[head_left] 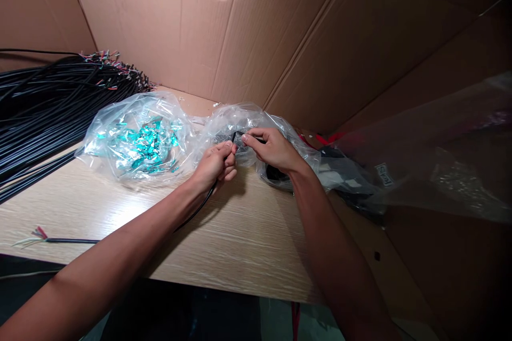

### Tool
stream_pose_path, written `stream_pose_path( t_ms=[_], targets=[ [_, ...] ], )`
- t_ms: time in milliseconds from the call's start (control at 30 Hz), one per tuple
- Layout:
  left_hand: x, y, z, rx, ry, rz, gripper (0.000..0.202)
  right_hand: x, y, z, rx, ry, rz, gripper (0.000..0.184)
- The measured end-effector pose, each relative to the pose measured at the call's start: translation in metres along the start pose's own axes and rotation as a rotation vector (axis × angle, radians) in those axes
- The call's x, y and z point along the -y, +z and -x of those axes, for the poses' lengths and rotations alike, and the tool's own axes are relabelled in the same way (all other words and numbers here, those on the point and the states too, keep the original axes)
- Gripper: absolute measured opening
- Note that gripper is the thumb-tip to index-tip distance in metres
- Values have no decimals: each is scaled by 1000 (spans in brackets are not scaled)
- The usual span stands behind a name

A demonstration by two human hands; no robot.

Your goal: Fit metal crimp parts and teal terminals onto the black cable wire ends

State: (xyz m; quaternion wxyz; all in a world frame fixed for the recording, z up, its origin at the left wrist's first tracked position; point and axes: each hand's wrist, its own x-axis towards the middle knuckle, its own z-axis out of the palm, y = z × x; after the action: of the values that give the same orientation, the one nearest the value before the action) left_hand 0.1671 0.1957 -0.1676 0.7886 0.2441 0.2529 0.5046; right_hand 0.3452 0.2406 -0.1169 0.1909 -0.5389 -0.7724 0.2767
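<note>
Above the table, my left hand is closed round a black cable close to one end. The cable runs down behind my left forearm, and a black cable with a stripped end of red, white and green wires comes out on its other side, at the table's front left. My right hand pinches at the cable's upper end, thumb against fingers. A thin dark piece shows at those fingers; its kind is too small to tell. Behind both hands lies a clear plastic bag with small dark grey bits inside.
A clear bag of shiny teal pieces lies left of my hands. A large bundle of black cables with stripped ends fills the far left. Cardboard walls enclose the back and right. More plastic bags sit at the right.
</note>
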Motion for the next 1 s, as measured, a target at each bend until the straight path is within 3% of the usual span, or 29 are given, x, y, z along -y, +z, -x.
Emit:
stream_pose_path(
  t_ms=[300,467,567,733,800,1000],
  targets=[
    [1,0,0,7,-16,-10,37,-2,2,-1,12,12,26,74],
    [0,-2,-2,-37,27,-156,37,0,0,-2,44,57,88,73],
    [3,-6,-3,-51,79,-265,29,1,-10,8,61,69,114,78],
    [13,-8,0,-36,159,-443,20,-18,-26,41,204,163,10,89],
    [14,-6,3,-34,187,-524,18,-25,-25,54,142,207,-71,93],
    [16,-4,12,13,314,-728,30,-27,7,66,-249,196,-311,108]
  ],
)
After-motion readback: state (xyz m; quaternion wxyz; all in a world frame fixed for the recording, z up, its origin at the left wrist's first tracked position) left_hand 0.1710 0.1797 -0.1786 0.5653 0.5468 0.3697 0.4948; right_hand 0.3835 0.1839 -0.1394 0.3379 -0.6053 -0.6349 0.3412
